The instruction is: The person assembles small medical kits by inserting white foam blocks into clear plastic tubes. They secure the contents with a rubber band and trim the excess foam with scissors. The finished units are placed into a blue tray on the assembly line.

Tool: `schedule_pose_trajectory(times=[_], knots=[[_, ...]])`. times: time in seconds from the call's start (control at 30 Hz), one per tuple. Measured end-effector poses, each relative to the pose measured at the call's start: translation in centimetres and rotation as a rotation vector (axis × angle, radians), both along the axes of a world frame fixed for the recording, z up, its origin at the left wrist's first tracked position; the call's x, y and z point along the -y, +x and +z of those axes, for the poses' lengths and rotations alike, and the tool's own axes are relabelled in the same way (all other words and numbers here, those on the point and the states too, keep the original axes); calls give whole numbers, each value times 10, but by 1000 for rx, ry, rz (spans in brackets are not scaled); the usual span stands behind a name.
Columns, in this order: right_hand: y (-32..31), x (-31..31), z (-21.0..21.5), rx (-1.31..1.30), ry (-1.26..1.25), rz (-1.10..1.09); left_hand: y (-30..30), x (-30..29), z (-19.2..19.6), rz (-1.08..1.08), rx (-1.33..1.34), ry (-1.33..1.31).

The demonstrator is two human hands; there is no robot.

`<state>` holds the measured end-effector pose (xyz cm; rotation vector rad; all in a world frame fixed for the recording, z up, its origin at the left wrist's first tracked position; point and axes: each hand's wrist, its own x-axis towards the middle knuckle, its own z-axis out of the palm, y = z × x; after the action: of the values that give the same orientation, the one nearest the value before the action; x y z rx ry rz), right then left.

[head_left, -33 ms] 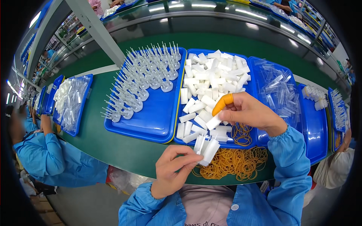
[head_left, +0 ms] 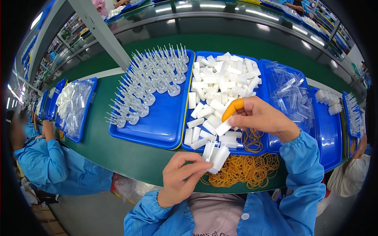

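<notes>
My left hand is closed, thumb and fingers pinching a clear plastic stemmed piece with a white foam block beside it; whether the two are joined I cannot tell. Above and to the right, my right hand pinches another white foam block between thumb and forefinger. An orange finger cot covers that forefinger. This hand is over a blue tray heaped with loose white foam blocks. Tan rubber bands lie piled on the green table just below the tray.
To the left a blue tray holds rows of upright clear stemmed pieces. On the right, another blue tray carries clear plastic sleeves. Co-workers in blue and white sit on either side. A grey metal post rises behind.
</notes>
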<state>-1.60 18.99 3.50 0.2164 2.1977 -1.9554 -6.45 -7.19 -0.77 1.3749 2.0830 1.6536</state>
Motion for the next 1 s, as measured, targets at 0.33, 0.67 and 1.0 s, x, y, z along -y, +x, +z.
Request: schedule_pose_trajectory(times=[0.33,0.67,1.0], knots=[[2,-5,1,80,6,0,1,-3,7,-67,-163,-21],[3,-1,-11,38,97,-31,1,-14,6,-137,-262,10],[25,56,33,-253,656,68,12,-1,7,-6,-164,216]])
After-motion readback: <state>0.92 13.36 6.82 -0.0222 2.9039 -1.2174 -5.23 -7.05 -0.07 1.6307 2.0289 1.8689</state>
